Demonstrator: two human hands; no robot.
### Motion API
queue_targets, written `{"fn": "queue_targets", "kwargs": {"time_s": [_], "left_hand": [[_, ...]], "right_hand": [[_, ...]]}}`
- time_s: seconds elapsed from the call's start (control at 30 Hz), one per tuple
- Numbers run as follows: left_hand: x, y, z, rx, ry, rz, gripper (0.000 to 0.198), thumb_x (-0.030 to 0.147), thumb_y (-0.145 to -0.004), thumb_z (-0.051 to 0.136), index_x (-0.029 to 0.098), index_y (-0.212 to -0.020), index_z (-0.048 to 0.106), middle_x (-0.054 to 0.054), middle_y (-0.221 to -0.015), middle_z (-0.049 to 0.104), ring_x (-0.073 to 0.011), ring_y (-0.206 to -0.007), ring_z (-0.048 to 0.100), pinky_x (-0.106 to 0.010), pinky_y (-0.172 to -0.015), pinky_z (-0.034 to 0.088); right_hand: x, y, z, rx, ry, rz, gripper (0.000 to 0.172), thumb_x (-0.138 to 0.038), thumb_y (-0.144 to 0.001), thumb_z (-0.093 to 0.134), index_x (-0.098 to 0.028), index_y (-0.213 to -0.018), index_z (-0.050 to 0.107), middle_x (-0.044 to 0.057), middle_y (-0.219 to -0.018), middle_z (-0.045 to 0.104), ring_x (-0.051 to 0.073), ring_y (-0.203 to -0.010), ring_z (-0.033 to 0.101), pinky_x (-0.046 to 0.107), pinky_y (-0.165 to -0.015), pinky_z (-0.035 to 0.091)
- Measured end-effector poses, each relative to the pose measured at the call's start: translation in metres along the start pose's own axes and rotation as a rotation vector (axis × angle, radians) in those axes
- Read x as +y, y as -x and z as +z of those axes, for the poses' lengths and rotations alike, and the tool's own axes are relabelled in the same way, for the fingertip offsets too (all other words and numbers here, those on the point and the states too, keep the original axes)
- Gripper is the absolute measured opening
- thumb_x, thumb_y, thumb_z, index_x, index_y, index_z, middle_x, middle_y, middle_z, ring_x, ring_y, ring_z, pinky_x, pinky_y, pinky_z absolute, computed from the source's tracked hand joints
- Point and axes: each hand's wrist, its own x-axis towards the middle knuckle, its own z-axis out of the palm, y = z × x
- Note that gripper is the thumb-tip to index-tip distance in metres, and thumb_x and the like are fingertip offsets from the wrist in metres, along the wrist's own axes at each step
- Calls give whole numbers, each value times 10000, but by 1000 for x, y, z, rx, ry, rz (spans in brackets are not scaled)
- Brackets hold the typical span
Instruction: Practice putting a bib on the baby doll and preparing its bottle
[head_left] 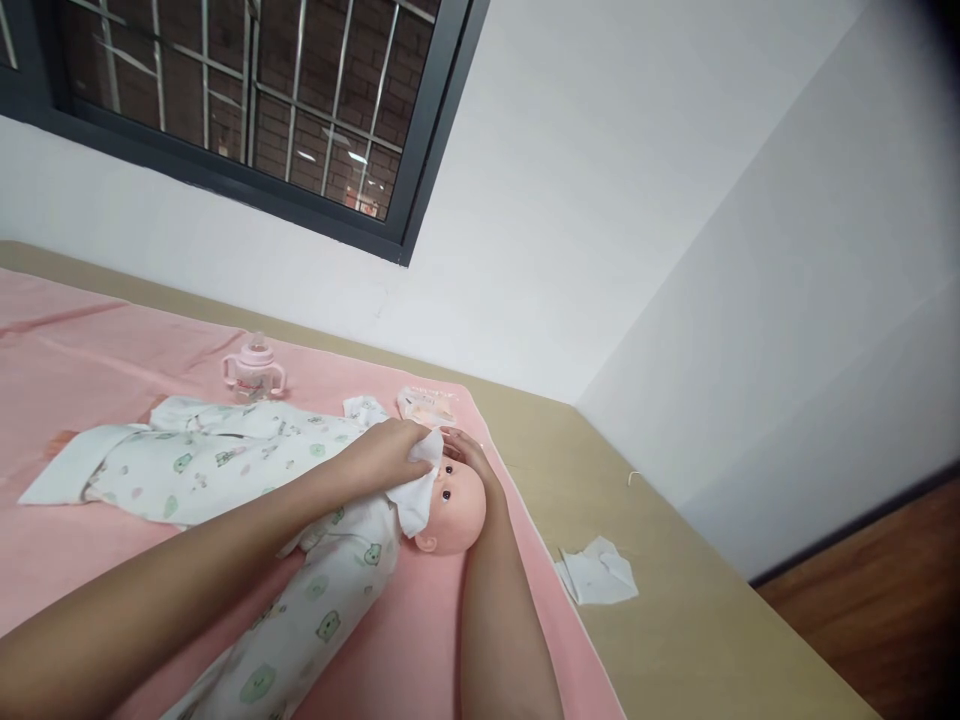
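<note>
Fingers of the left hand (390, 458) closed on a white cloth (418, 498) over the lower face of a doll (225, 468)

The cloth was pinched between thumb and fingers and held below the doll's eyes. Against the far side and crown of the head (459, 515), the right hand (475, 462) was cupped, its fingers loosely curled, apparently so that rolling was prevented. The doll was laid face up across a pink mat (390, 650), its head near the right edge, perhaps for easy reach. In the far right corner a packet (424, 406) was placed; near the far edge a two-handled bottle (255, 375) was stood. Just past the right edge, a crumpled white sheet (600, 575) was left on the tabletop (540, 450). Little mat was left rightward; more room was offered toward the near edge, though partly taken by a patterned sleeve (322, 610).
</note>
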Motion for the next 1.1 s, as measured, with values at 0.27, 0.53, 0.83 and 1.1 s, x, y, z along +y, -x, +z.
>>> {"fn": "queue_targets", "kwargs": {"time_s": [0.27,0.53,0.83,1.1], "left_hand": [[-7,-4,-2,32,25,17,112,239,-803,538,177,-740,606,-29,-823,689,-223,-787,630,-288,-664,388],[-5,2,-30,265,155,169,219,324,-835,528,197,-926,681,-43,-1027,657,-226,-965,615,-304,-841,454],[-12,6,-56,338,95,174,290,402,-834,523,211,-928,720,-65,-1074,629,-236,-993,601,-344,-878,457],[-24,7,-70,426,26,103,279,319,-829,526,213,-1026,692,-46,-1126,662,-241,-1090,582,-370,-968,436]], "right_hand": [[-22,4,4,-9,184,-86,413,-429,-654,782,-206,-978,659,45,-1019,686,185,-929,658,355,-937,484],[-119,68,68,-326,509,-434,284,-406,-831,656,-259,-1073,679,36,-1216,639,188,-1173,573,356,-1030,433],[-132,100,119,-205,955,-556,162,-312,-834,627,-238,-968,681,26,-1227,615,175,-1190,540,384,-1064,379],[-129,82,99,-7,779,-549,215,-389,-765,659,-180,-817,665,66,-1037,699,191,-1010,625,350,-942,452]]}}
